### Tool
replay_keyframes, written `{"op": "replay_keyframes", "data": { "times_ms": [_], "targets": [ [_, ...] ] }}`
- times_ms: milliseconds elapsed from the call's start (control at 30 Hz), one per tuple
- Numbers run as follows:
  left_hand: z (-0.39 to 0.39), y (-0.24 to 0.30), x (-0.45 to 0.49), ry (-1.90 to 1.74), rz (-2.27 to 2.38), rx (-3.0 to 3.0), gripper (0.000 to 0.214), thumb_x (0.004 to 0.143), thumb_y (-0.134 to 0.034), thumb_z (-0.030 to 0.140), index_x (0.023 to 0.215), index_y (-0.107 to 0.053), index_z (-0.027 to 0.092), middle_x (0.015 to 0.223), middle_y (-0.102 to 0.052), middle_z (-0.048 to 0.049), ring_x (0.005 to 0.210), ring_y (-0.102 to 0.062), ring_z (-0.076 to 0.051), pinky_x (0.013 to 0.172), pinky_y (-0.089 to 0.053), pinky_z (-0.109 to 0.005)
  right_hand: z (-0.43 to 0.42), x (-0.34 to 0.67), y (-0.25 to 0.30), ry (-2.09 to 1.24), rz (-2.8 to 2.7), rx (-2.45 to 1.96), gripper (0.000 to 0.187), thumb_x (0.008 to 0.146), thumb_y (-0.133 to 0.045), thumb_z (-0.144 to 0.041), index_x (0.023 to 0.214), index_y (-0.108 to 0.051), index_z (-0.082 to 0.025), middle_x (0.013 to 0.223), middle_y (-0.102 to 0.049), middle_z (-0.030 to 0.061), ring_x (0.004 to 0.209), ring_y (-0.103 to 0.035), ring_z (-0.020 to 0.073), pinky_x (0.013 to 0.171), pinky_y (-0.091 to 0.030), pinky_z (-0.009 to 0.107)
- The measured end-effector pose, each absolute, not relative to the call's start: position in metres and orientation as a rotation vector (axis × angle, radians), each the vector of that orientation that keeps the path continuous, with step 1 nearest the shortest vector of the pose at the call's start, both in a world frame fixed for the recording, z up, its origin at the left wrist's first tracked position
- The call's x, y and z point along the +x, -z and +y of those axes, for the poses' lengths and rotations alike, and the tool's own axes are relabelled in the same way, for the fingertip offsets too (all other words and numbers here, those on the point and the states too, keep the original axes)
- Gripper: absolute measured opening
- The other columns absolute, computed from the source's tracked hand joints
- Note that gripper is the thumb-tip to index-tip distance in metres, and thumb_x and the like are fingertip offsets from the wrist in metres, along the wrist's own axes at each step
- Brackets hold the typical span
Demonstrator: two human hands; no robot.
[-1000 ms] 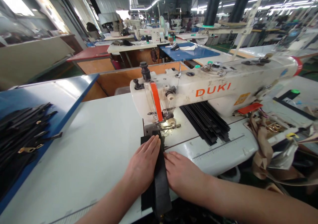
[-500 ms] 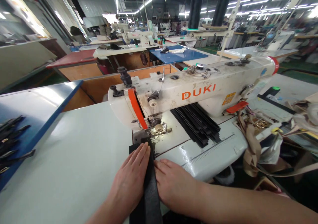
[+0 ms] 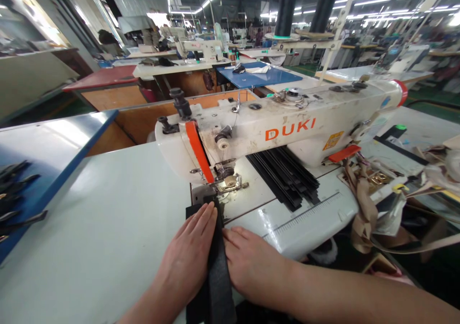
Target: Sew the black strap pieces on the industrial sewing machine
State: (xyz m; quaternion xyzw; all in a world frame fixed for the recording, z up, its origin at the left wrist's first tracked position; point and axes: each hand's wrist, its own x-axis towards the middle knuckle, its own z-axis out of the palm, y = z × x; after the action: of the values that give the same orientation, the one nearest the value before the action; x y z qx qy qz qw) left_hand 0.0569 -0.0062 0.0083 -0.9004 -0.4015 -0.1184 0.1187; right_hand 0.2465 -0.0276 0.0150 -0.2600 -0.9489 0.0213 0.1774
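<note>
A long black strip (image 3: 220, 278), folded or layered, runs from the bottom edge up to the needle area of a white sewing machine (image 3: 247, 130). My left hand (image 3: 187, 254) lies flat on the strip, fingers stretched toward the presser foot and fingertips just short of it. At the strip's right edge is my right hand (image 3: 253, 269), its fingers bent and closed against the material, the thumb mostly hidden. The strip's far end disappears under the machine head. A pile of black strips (image 3: 283, 178) rests on the machine bed beneath the arm.
A ruler scale (image 3: 309, 211) marks the bed's front edge. On the right are tan straps (image 3: 362, 218) and a tray with metal rings (image 3: 379, 178). A blue-edged table (image 3: 68, 166) with dark pieces stands left. Black thread cones (image 3: 286, 10) rise behind the machine.
The view has shifted slightly. Both hands keep nearly the same place on the black strip, and little movement of the strip shows.
</note>
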Motion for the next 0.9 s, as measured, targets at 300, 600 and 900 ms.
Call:
{"op": "replay_keyframes", "data": {
  "times_ms": [300, 600, 900],
  "targets": [
    [-0.0076, -0.0085, 0.0588, 0.325, -1.191, -2.62, 0.046, 0.084, -0.033, 0.011, 0.126, -0.052, 0.002, 0.131, -0.055, -0.0219, 0.119, -0.055, -0.029, 0.093, -0.051, -0.042, -0.0281, 0.2464, -0.015, -0.057, -2.662, -0.744, 0.015, 0.087, -0.057, -0.018, 0.092, -0.068, -0.009, 0.096, -0.064, 0.013, 0.099, -0.053, 0.0273, 0.091, -0.041, 0.039],
    [-0.0086, -0.0075, 0.0612, 0.315, -1.234, -2.645, 0.047, 0.084, -0.034, 0.012, 0.127, -0.052, 0.004, 0.133, -0.054, -0.0202, 0.123, -0.052, -0.029, 0.095, -0.05, -0.042, -0.0285, 0.247, -0.0134, -0.054, -2.683, -0.742, 0.015, 0.088, -0.055, -0.018, 0.09, -0.068, -0.01, 0.095, -0.064, 0.0129, 0.1, -0.053, 0.0269, 0.092, -0.04, 0.039],
    [-0.0111, -0.0079, 0.0631, 0.32, -1.223, -2.594, 0.046, 0.084, -0.033, 0.008, 0.125, -0.053, 0.004, 0.131, -0.056, -0.0193, 0.122, -0.053, -0.027, 0.094, -0.051, -0.038, -0.0293, 0.2471, -0.0118, -0.046, -2.691, -0.731, 0.02, 0.088, -0.055, -0.018, 0.098, -0.067, -0.007, 0.102, -0.065, 0.0159, 0.104, -0.052, 0.0279, 0.094, -0.04, 0.04]
  ]
}}
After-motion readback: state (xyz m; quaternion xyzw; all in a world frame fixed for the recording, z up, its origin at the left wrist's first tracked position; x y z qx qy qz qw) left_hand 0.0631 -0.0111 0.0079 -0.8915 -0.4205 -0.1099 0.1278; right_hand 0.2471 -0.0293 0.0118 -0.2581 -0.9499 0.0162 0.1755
